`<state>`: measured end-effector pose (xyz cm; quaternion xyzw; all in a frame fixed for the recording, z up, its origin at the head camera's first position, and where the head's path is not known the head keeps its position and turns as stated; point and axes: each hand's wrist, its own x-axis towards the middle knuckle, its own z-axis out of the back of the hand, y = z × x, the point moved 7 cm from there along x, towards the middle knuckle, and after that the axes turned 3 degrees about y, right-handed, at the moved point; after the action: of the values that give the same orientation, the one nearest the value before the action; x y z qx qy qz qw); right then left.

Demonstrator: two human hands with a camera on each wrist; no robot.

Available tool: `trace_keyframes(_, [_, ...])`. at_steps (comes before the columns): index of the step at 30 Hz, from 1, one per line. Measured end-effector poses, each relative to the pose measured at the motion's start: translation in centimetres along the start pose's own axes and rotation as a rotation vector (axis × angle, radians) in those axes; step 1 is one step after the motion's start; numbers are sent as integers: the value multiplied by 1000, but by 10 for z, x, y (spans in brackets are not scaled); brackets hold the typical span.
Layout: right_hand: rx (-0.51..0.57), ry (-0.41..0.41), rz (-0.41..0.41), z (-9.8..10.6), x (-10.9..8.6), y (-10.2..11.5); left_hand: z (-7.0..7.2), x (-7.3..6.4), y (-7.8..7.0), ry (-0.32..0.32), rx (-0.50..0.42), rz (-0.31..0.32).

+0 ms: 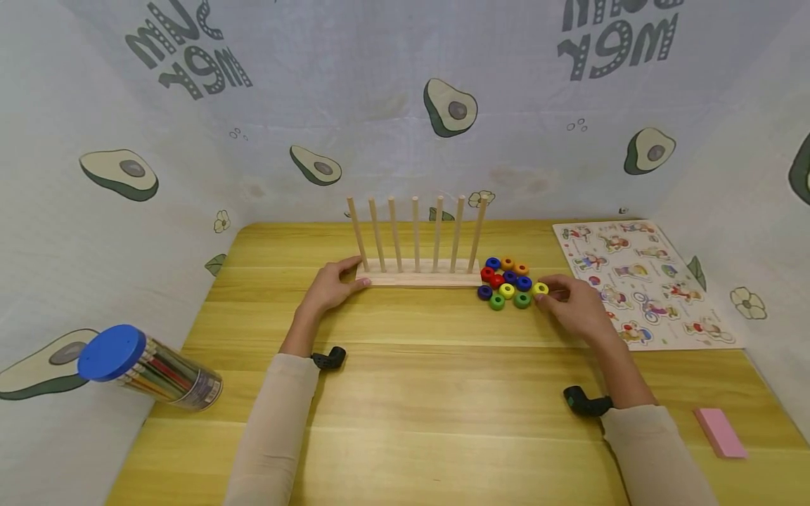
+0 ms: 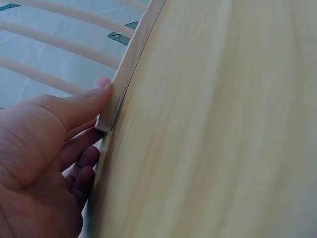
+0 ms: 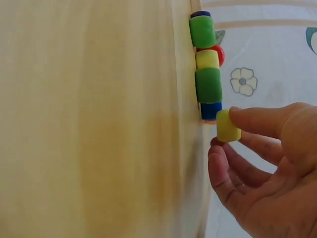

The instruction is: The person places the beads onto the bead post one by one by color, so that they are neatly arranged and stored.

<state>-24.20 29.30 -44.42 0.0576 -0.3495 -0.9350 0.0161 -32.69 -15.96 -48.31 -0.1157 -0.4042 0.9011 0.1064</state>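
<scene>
Cloth (image 1: 380, 91) printed with avocados and flowers hangs behind and beside a wood-grain desk (image 1: 405, 393). Near the desk's left edge sits a clear tub (image 1: 180, 379) of pencils under a blue lid (image 1: 112, 351). On the right lies a picture board (image 1: 671, 337), partly covered by the right hand and forearm, with a pink block (image 1: 721, 433) nearer the wearer.

Farther back on the desk, a wooden rack (image 1: 420, 280) holds seven bare upright pegs (image 1: 415, 232). Just beside its right end, blue, orange, red, green and yellow beads (image 1: 510, 277) crowd together, standing between the rack and the right hand (image 1: 576, 306).

That hand pinches a yellow bead (image 1: 539, 289) between thumb and fingers, at the cluster's right side. The left hand (image 1: 329, 287) grips the rack's left end, thumb along the front edge and fingers around the corner. Both hands are well apart, the rack and loose beads between them.
</scene>
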Motion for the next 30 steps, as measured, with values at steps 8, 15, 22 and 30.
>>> trace_keyframes(8, [38, -59, 75, 15, -2, 24, -3, -3, -3, 5, 4, -39])
trace_keyframes(15, [29, -69, 150, 25, 0, 58, -4, -4, -4, -10, 9, -84])
trace_keyframes(22, [52, -47, 206, 31, 0, 99, -4, -5, -3, -27, -16, -66])
trace_keyframes(30, [133, -45, 266, 34, 7, 157, -4, -5, -2, -40, -27, -69])
